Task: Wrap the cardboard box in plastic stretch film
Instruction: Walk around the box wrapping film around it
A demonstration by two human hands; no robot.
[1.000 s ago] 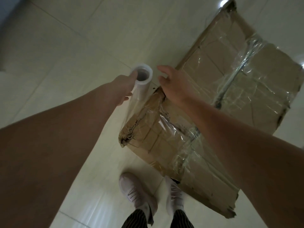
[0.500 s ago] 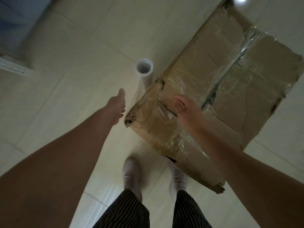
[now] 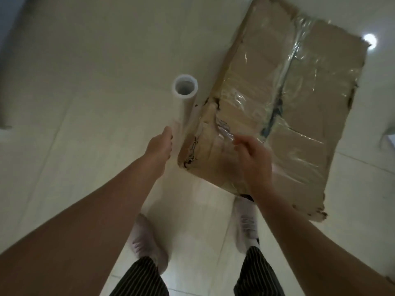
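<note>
Right hand (image 3: 255,161) fingers, spread before, now curled over near-left corner of box (image 3: 299,103), flat on floor (image 3: 85,103); hold on film (image 3: 241,97) unclear. Left hand (image 3: 159,146) straight-fingered beside upright film roll (image 3: 185,87) by box's left edge.

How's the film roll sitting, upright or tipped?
Upright. The film roll stands on end on the floor beside the cardboard box, its hollow core facing the camera.
</note>
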